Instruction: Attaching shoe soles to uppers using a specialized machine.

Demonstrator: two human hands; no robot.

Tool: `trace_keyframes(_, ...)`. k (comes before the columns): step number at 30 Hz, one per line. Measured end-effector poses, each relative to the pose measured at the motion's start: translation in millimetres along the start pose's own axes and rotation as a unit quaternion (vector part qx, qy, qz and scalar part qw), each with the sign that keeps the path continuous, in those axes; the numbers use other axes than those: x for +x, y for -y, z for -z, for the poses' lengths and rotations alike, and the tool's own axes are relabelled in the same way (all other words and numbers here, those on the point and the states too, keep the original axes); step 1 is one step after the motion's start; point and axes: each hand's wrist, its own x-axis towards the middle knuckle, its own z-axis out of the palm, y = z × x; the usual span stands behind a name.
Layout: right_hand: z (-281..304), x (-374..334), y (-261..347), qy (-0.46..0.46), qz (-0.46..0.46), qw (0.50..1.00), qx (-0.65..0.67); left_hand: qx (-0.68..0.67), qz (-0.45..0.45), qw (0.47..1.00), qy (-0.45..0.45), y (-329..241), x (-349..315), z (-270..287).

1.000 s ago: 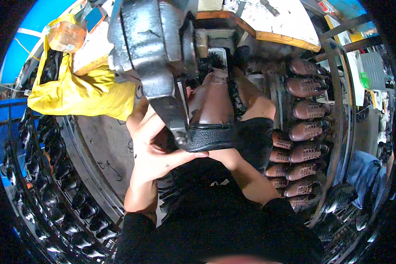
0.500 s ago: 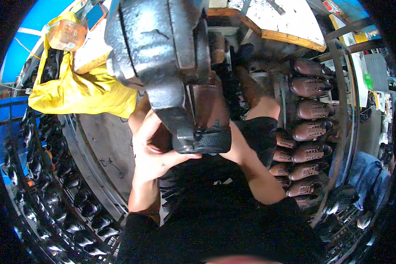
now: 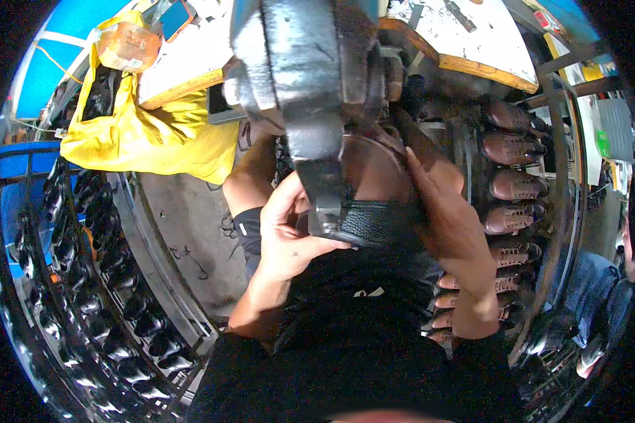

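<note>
At the lower middle of the frame a black shirt (image 3: 360, 352) fills the nearest space, with both forearms reaching up from it. The left hand (image 3: 286, 240), left of centre, grips the near edge of a brown leather shoe (image 3: 381, 173), its thumb lying along the rim. The right hand (image 3: 448, 204) lies against the shoe's right side, fingers pointing up the frame; how firmly they close cannot be told.

The shoe sits at the centre, partly behind a dark metal machine (image 3: 300, 63). Its body is smooth, mid-brown and softly sheened; the near end carries a black, pebbled band, darkening into shadow at right. The machine's narrow lower end stands at the band's left side.

Farther off, brown laced shoes (image 3: 515, 185) line the right, glossy black shoes (image 3: 148, 317) the left, and a yellow bag (image 3: 148, 144) hangs upper left.
</note>
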Motion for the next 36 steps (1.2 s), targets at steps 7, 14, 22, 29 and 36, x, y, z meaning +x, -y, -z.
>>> trace_keyframes(7, -1, 3, 13, 0.024, 0.005, 1.0, -0.001, -0.006, 0.023, 0.997, -0.072, 0, -15, 13)
trace_keyframes(14, -24, 13, 7, -0.119, 0.085, 0.98, 0.132, 0.217, -0.052, 0.974, -0.049, -20, -18, 26)
trace_keyframes(22, -35, 16, 24, -0.136, 0.03, 0.932, 0.334, 0.513, -0.108, 0.851, -0.007, -8, -20, 14)
trace_keyframes(29, -33, 1, -2, -0.063, -0.013, 0.949, 0.307, 0.56, -0.136, 0.811, 0.103, -7, -10, -6)
trace_keyframes(36, -22, -54, -9, 0.035, 0.14, 0.874, 0.463, 0.457, -0.11, 0.878, 0.097, 16, -17, -10)
